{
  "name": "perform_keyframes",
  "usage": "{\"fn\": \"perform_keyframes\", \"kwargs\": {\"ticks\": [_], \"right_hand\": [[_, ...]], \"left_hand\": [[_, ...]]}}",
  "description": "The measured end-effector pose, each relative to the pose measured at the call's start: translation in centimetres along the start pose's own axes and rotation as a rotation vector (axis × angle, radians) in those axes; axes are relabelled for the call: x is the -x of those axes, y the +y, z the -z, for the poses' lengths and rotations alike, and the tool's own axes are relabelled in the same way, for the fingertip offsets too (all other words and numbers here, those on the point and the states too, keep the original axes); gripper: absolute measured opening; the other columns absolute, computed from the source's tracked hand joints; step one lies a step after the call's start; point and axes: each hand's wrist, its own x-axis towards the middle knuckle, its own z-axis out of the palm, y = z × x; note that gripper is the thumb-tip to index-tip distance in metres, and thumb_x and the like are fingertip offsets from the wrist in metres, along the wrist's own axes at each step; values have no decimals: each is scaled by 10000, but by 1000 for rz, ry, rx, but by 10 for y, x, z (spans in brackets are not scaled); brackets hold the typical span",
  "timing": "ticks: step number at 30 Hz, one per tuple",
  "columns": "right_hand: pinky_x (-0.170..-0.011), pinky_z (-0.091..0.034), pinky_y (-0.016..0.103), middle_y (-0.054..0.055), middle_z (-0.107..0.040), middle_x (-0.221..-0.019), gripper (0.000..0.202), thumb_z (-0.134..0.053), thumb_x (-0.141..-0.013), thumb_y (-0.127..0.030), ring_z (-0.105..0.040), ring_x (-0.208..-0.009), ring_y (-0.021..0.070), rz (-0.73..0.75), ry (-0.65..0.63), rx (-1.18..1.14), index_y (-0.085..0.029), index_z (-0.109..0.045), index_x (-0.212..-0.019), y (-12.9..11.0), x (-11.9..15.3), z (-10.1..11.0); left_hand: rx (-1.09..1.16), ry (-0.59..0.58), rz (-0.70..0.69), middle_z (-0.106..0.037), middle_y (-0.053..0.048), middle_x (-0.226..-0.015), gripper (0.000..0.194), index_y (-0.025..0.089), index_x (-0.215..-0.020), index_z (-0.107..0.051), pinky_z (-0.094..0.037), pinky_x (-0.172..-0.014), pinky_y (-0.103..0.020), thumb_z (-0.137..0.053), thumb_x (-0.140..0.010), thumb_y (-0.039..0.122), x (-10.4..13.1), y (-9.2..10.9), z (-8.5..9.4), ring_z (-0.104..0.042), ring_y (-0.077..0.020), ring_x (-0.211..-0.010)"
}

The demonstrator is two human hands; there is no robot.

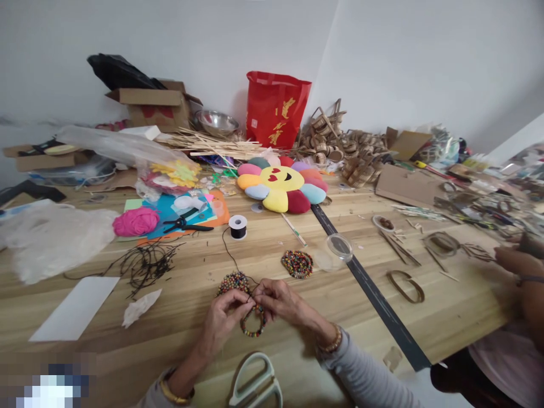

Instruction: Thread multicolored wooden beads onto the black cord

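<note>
A small loop of multicoloured beads, a beaded bracelet [254,333], hangs below my two hands. My left hand [223,314] pinches it at the top, where the black cord meets the beads. Close against it, my right hand [280,300] has its fingertips pressed together on the black cord [230,253], which runs up to a white spool [238,226]. Just behind my hands lies a heap of bead strands [233,282]; another coiled bead strand [297,264] sits to the right. Scissors with pale handles [256,379] lie on the table nearest me.
Dark tangled cords [148,263], black pliers [187,222] and pink yarn [136,221] are at left. A flower cushion [283,184] lies ahead, with a red bag [276,110] behind. A dark strip [374,297] crosses the table. Another person's hand [516,260] is at far right.
</note>
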Motion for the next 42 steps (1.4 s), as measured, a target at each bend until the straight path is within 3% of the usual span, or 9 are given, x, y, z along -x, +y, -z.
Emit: {"fn": "perform_keyframes", "kwargs": {"ticks": [5,12,15,19,22,27,35,42], "right_hand": [[-405,-352,145,-54,-529,-559,167,-514,-860,-315,-516,-416,68,40,-2,-20,-149,-503,-850,3,1,-2],[-416,-331,148,-64,-497,-521,141,-476,-893,-272,-472,-416,66,47,-17,65,-145,-505,-840,-1,4,0],[-466,-361,161,-47,-518,-562,141,-462,-916,-249,-475,-476,74,135,4,271,-145,-540,-860,-7,8,-1],[-607,-427,202,35,-583,-851,119,-448,-930,-179,-549,-711,117,351,100,789,-159,-563,-911,-8,13,-6],[-585,-432,204,72,-548,-1005,142,-448,-916,-123,-551,-824,150,433,102,1091,-176,-556,-990,-7,17,-10],[-736,-483,233,108,-474,-1263,172,-407,-949,-133,-530,-1006,164,565,7,1139,-156,-519,-1079,-11,18,-13],[-780,-468,240,59,-554,-987,104,-446,-943,-129,-524,-915,150,573,-68,1121,-161,-515,-1014,-12,20,-14],[-637,-437,217,33,-530,-898,139,-429,-938,-113,-512,-757,129,521,2,1064,-148,-516,-1041,-9,19,-10]], "left_hand": [[150,-28,148,-646,-22,-638,215,133,-658,-649,-460,-591,-232,-712,-670,338,-3,3,2,-569,-142,-607],[197,23,198,-582,15,-547,270,139,-583,-598,-424,-538,-213,-752,-609,359,-2,6,-1,-521,-114,-534],[197,39,222,-564,25,-521,298,139,-587,-588,-413,-507,-209,-757,-589,385,-3,7,-3,-509,-105,-495],[194,68,230,-536,37,-489,351,141,-597,-573,-405,-473,-203,-757,-578,440,-4,6,-3,-497,-99,-460],[193,69,237,-523,42,-492,402,142,-602,-556,-401,-442,-196,-765,-562,484,-5,3,-2,-489,-93,-440],[217,-26,258,-501,52,-465,465,142,-619,-535,-385,-404,-184,-759,-568,547,-5,1,1,-463,-76,-394],[265,-147,340,-518,46,-462,513,133,-630,-540,-357,-388,-183,-784,-516,569,-7,-3,7,-456,-73,-370],[329,-198,310,-566,22,-609,353,126,-707,-572,-415,-516,-201,-789,-612,388,-4,1,8,-507,-90,-526]]}}
